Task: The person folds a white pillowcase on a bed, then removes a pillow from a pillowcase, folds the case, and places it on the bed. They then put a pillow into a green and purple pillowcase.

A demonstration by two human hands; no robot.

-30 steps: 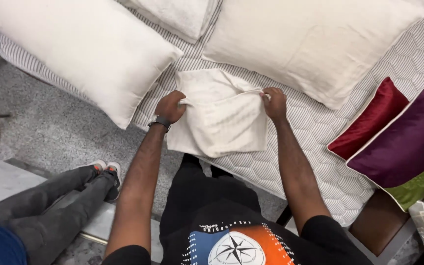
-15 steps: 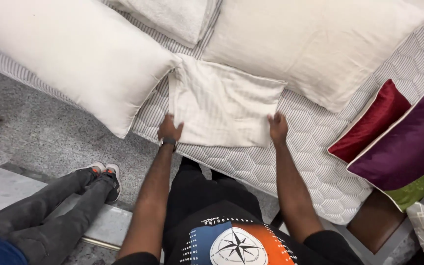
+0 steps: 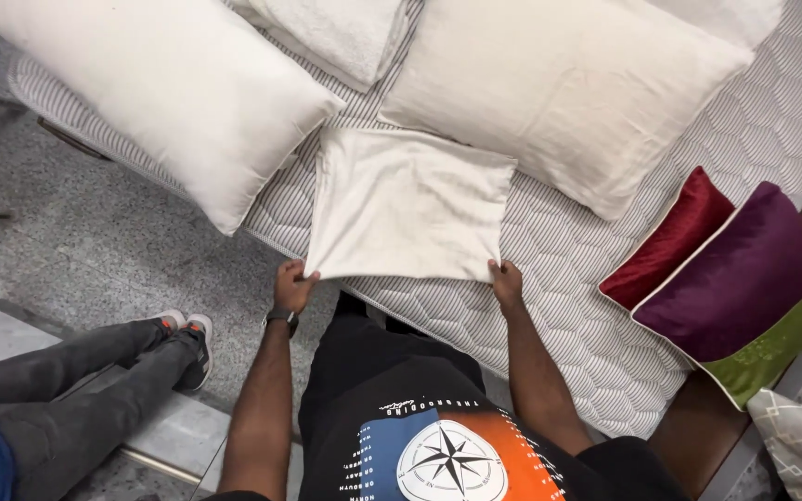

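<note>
The left hand pinches the near left corner of a cream pillowcase, fingers closed on the cloth; a dark watch sits on this wrist. The right hand grips the near right corner in the same way, thumb and fingers shut on the edge. From both hands the pillowcase spreads away toward 12 o'clock, flat and nearly square, on the quilted mattress. Its near edge runs straight between the two hands, just at the mattress border.

At 10 o'clock from the pillowcase lies a large white pillow, and its corner comes very near the far left corner of the cloth. At 1 o'clock lies a second big pillow, cream-coloured; it touches or slightly covers the far right corner, I cannot tell which. At 12 o'clock a folded white towel-like cloth rests between the two pillows.

At 3 o'clock from the right hand, well apart, a dark red velvet cushion leans beside a purple and green cushion.

At 8 o'clock from the left hand, on the speckled floor, are another person's legs in grey trousers with sneakers.
</note>
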